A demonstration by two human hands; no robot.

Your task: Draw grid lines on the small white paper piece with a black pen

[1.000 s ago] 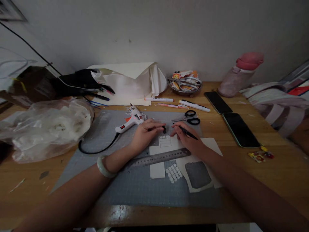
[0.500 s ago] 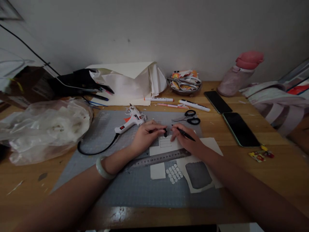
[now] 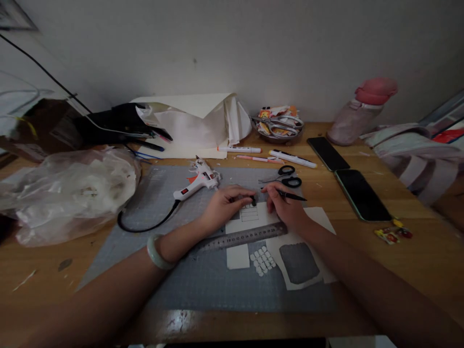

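Note:
My left hand pinches a small black piece, its kind too small to make out, over a grid of ruled lines on a white paper. In my right hand is a black pen, held in closed fingers just right of the drawing. A steel ruler lies slantwise across the paper below both hands. Below it are a small white paper piece, several rounded white cut-outs and a sheet with a large cut-out opening.
A white glue gun and black-handled scissors lie on the grey cutting mat. Markers, a bowl of wrappers and scissors, two phones and a pink bottle stand beyond. A plastic bag is left.
My right hand has moved right, away from the left, and the pen now lies flatter. The left hand and the black piece have shifted slightly right.

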